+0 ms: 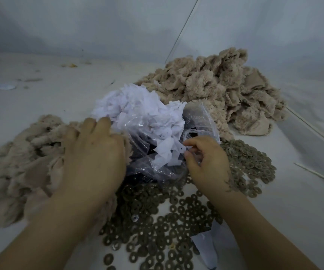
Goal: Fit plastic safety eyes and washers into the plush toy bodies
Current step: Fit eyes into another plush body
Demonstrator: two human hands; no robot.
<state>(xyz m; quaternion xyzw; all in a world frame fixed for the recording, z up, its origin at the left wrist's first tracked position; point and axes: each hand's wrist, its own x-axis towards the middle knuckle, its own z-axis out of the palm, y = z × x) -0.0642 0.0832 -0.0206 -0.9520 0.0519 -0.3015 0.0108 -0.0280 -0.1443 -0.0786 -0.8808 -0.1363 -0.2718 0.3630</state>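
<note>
1. Head view: the left hand (94, 152) lies flat, fingers straight and together, on a beige plush body (23, 162) at the desk's (40, 94) left.
2. The right hand (208, 162) has its fingers curled, pinching a white slip (178, 151) at the clear plastic bag (157, 137).
3. Brown washers (167, 217) lie spread in front; more plush bodies (225, 90) are piled behind.

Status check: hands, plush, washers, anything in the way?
Left hand flat on near plush pile. Right hand pinching white slip at clear bag. Washers loose in front. Bag crowds centre.
</note>
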